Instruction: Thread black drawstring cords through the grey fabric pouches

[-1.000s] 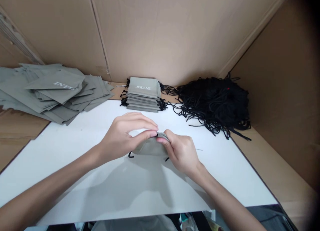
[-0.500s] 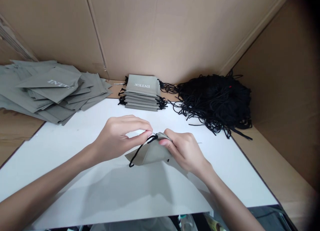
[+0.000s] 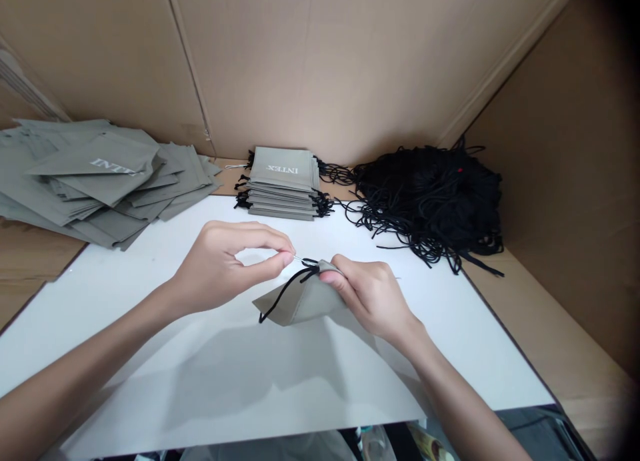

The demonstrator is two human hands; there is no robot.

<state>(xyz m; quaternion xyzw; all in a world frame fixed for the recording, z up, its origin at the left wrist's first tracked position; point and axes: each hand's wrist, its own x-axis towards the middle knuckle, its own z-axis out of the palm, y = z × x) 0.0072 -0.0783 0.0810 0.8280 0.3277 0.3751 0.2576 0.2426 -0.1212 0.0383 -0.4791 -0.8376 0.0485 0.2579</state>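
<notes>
Between finger and thumb, my left hand (image 3: 237, 264) pinches a thin metal wire tool (image 3: 299, 258), whose far end meets a loop of black cord (image 3: 280, 294) at the pouch's corner. My right hand (image 3: 373, 294) is closed round the top edge of a grey-green fabric pouch (image 3: 305, 301), bunching it under the thumb. The cord comes out of that edge and hangs over the pouch, its bent lower end near the pouch's left tip. The part of the pouch inside my right hand is hidden.
A stack of pouches (image 3: 283, 181) with black cords stands at the back middle of the white table (image 3: 210, 388). Loose flat pouches (image 3: 95, 188) are heaped at left, a pile of black cords (image 3: 430, 201) at right. Cardboard walls (image 3: 320, 61) enclose the back and right.
My left hand has drawn the wire tool a little left and up, away from the pouch. More of the cord loop now shows outside the pouch's edge. My right hand stays nearly still.
</notes>
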